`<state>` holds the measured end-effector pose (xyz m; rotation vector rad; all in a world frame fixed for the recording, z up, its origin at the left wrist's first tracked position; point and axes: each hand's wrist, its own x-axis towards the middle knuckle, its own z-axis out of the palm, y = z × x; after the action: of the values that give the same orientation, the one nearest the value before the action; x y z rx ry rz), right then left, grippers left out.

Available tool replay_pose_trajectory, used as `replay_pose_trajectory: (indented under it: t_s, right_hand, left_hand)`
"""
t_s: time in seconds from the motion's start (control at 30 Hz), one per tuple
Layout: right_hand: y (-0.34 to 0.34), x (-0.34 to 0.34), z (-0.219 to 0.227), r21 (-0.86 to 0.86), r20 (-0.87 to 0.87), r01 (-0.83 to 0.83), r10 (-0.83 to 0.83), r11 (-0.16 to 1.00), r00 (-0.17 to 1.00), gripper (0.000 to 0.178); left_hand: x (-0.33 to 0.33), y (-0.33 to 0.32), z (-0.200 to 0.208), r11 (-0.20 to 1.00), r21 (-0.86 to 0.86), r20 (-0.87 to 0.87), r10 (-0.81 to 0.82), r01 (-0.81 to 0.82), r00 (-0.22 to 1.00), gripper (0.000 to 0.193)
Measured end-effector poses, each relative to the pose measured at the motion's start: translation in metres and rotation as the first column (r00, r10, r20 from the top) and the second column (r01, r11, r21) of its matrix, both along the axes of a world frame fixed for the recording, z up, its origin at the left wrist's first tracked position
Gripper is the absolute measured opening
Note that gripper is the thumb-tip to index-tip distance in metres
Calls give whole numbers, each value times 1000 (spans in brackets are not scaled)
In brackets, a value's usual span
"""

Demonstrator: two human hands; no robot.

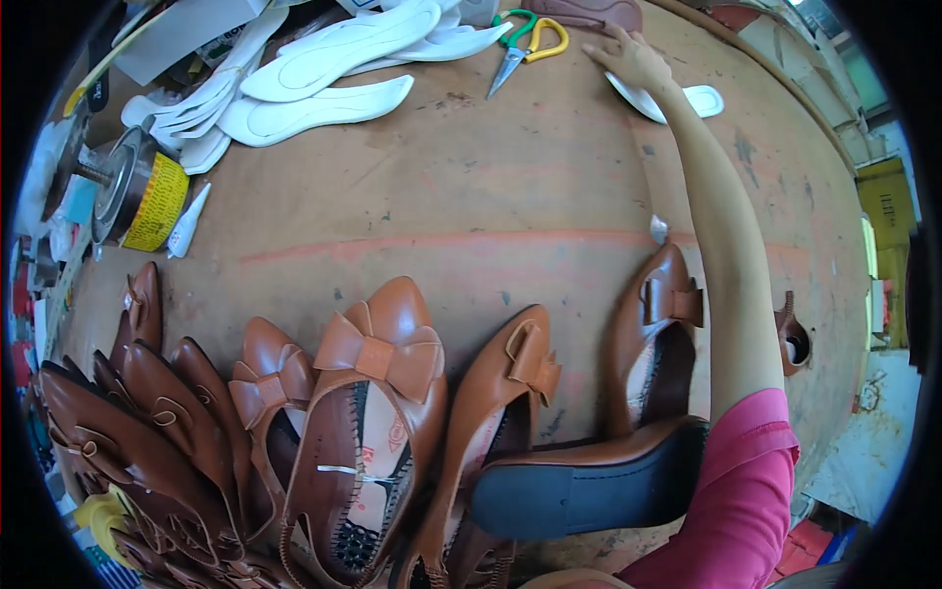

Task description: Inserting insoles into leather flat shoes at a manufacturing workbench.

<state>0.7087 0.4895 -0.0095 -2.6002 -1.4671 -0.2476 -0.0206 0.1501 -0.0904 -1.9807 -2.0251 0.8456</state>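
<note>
My right hand [633,61] reaches far across the table, with its arm in a rolled pink sleeve. Its fingers are apart, at the near edge of a brown insole-shaped piece [579,12]. Beneath the wrist lies a white insole [703,100], partly covered. My left hand is out of the picture. Close to me are brown shoes with bows: one facing up [378,358], one leaning [500,393], and one farther right [653,334]. Another shoe is on its side, its dark sole [589,496] turned toward me.
Scissors with green and yellow handles [530,44] lie beside the brown piece. White insoles [334,74] are piled at the far left, near a tin with a yellow label [147,196] and a small white tube [189,224]. More brown shoes [147,422] crowd the near left.
</note>
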Motion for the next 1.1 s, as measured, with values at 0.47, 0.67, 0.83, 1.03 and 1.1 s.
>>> replay_pose_trajectory:
  t_s: [0.47, 0.67, 0.83, 1.03, 1.1]
  right_hand:
    - [2, -40, 68, 263, 397, -120, 6, 957, 918, 25]
    - [35, 56, -19, 300, 111, 46, -83, 953, 990, 42]
    - [11, -48, 34, 177, 491, 236, -294, 955, 820, 27]
    - [89, -207, 68, 255, 387, -626, 516, 737, 764, 39]
    - [124, -210, 36, 301, 213, -653, 619, 695, 756, 75]
  left_hand:
    - [11, -11, 4, 998, -60, -44, 15, -18, 999, 61]
    - [29, -8, -21, 986, -39, -135, 158, -165, 978, 61]
    - [24, -12, -11, 975, -97, -187, 179, -199, 966, 61]
    - [15, -29, 6, 963, -147, -236, 187, -225, 954, 61]
    - [15, -25, 6, 966, -145, -242, 175, -214, 955, 61]
